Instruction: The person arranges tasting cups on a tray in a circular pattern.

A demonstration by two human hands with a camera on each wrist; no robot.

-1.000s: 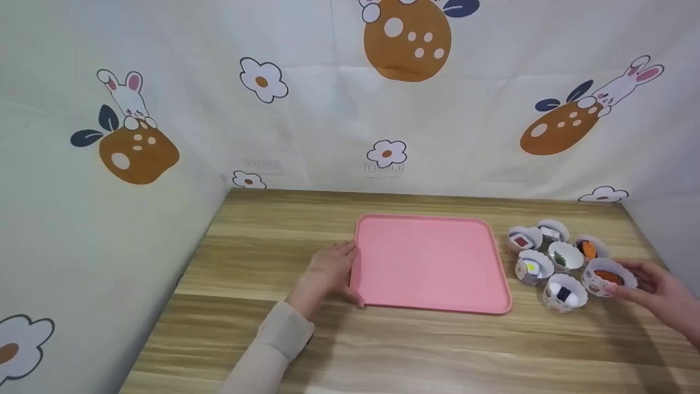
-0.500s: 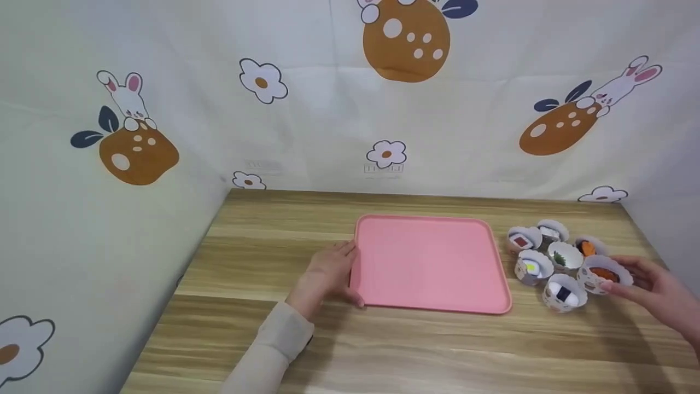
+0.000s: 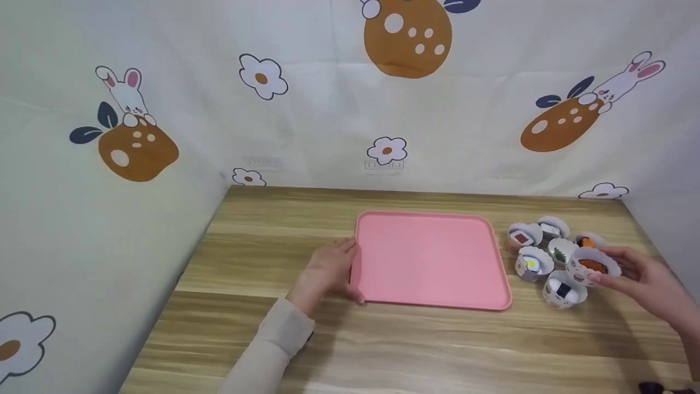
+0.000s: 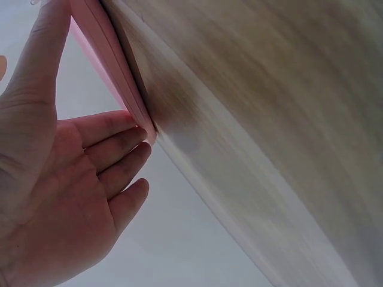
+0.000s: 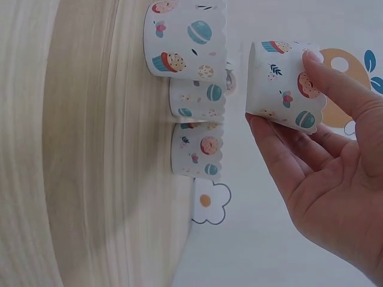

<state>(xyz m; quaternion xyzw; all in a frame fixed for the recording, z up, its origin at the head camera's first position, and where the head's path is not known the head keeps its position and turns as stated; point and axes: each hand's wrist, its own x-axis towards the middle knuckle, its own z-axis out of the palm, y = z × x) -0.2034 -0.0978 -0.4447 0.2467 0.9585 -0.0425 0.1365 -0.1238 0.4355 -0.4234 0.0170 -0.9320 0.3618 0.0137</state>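
My right hand (image 3: 648, 282) pinches a white paper baking cup (image 5: 281, 86) between thumb and fingers. In the right wrist view this cup, printed with cupcakes and donuts, is clear of the table. Something orange-red (image 3: 593, 266) lies inside it, perhaps toy sushi. Against the left edge of a pink rectangular tray (image 3: 429, 260) rests my left hand (image 3: 328, 268). Its fingers (image 4: 116, 143) are nearly straight and touch the tray's rim, with the thumb near the front left corner. Right of the tray stand several similar cups, among them one with a black-banded white piece (image 3: 563, 291).
Other cups hold a yellow-topped piece (image 3: 531, 264), a red-centred piece (image 3: 520, 237) and something green (image 3: 559, 255). A patterned cloth (image 3: 328, 109) hangs behind the wooden table (image 3: 415, 350). A dark object (image 3: 651, 387) shows at the bottom right edge.
My right hand has lifted the cup and moved it left, over the edge of the cup group. The left hand and the tray have stayed in place.
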